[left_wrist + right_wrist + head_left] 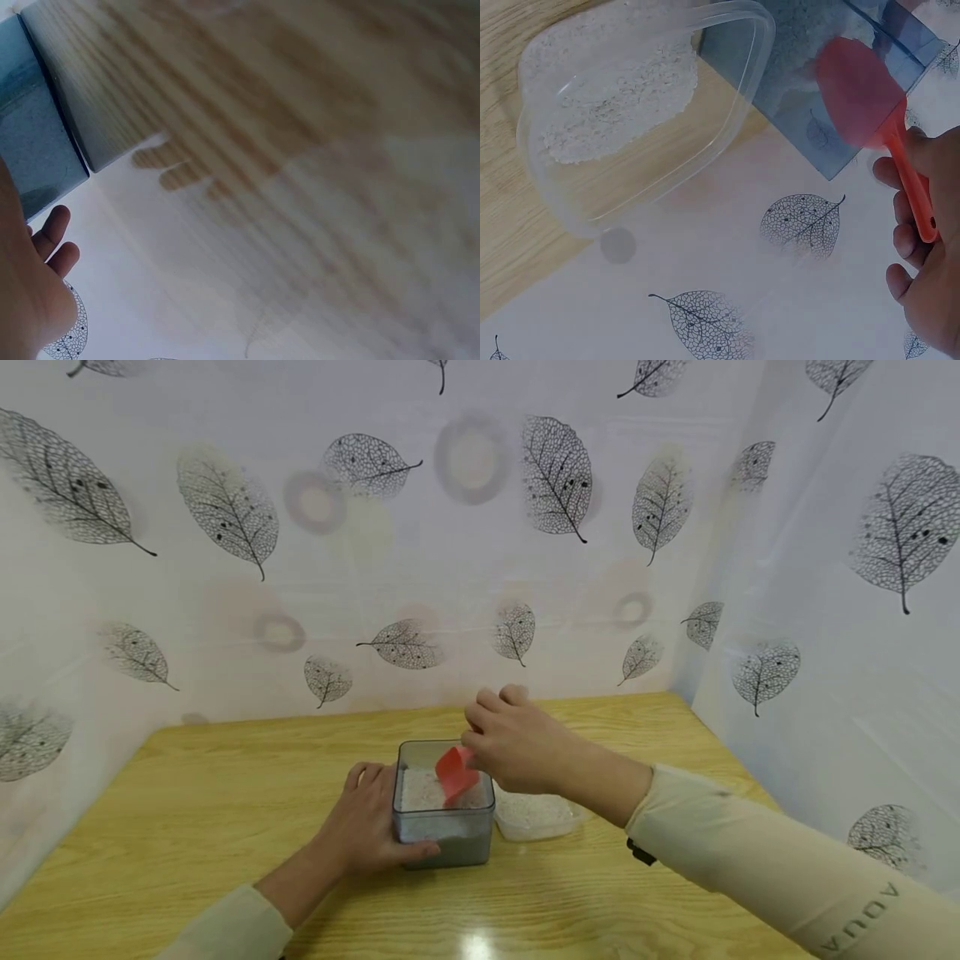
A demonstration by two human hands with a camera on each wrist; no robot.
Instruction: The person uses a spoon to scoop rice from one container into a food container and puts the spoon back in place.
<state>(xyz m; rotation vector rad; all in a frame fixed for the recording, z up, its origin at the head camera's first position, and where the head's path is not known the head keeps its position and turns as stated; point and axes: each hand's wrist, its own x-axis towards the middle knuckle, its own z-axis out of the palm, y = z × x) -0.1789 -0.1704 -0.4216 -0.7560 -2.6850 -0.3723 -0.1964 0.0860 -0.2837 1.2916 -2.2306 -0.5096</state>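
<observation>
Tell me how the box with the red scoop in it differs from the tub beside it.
The box is tinted grey-blue; the tub is clear. The box stands tall, while the tub is low. The left hand holds the box; neither hand holds the tub. Both are see-through and contain whitish, grainy stuff.

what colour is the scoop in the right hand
The scoop is red, showing best in the right wrist view.
</observation>
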